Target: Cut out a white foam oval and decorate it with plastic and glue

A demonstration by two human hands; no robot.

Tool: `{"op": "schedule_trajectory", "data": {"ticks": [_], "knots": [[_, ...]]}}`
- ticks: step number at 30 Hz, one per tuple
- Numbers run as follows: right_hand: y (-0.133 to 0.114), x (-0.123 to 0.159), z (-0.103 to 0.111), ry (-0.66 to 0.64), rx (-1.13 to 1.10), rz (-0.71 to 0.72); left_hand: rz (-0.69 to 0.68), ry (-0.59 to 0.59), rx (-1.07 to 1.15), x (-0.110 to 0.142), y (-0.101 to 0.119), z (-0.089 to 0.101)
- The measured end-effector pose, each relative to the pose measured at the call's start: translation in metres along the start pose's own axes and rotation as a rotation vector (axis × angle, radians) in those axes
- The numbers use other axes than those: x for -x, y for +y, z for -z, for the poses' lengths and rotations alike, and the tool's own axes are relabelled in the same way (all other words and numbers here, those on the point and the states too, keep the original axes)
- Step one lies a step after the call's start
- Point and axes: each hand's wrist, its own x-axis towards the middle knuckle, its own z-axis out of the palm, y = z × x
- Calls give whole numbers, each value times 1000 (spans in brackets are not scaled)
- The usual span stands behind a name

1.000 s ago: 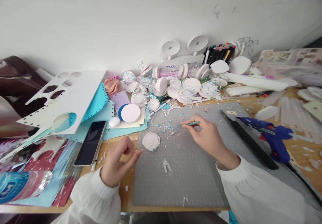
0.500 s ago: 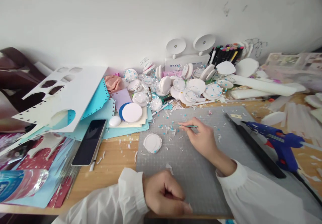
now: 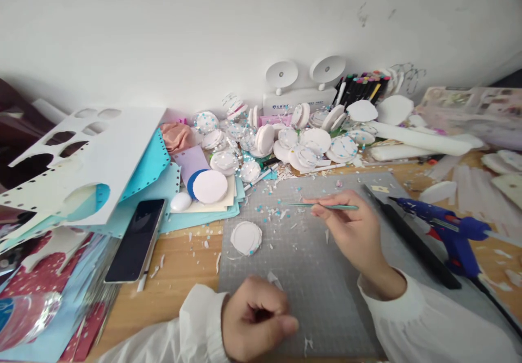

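Slim greenish tweezers (image 3: 340, 207) are pinched in my right hand (image 3: 353, 229), above the grey cutting mat (image 3: 326, 308). They point left, their tip over tiny blue and white bits (image 3: 277, 208) scattered on the mat. Whether the tip grips a bit is too small to tell. Left of the bits lies a round white disc (image 3: 246, 238) with a raised rim and a few blue beads at its edge. My left hand (image 3: 256, 317) rests curled in a loose fist at the mat's front left, with nothing visible in it. A pale scrap (image 3: 274, 281) lies beside its knuckles.
A blue glue gun (image 3: 444, 227) and a long black tool (image 3: 411, 238) lie right. Decorated white discs (image 3: 305, 148) are heaped at the back, near markers (image 3: 362, 88). Leftward are a phone (image 3: 136, 240), cut-out sheets (image 3: 134, 140) and a clear bottle (image 3: 30, 317).
My right hand has shifted right and turned, so more of the tweezers shows. The view has moved slightly; my left hand stays curled near the front edge.
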Motion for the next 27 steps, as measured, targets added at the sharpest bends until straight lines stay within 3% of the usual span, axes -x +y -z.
{"op": "schedule_trajectory", "data": {"ticks": [5,9,18,27], "knots": [[-9,4,6,-55,-214,-80,170,448,-122,-1,20,-10],[-10,10,10,-178,-379,-110,196,646,-70,0,26,-17],[-25,19,9,-325,-413,-27,115,766,-207,-6,23,-29],[-25,18,12,-305,-446,-51,135,741,-186,-6,25,-28]]}}
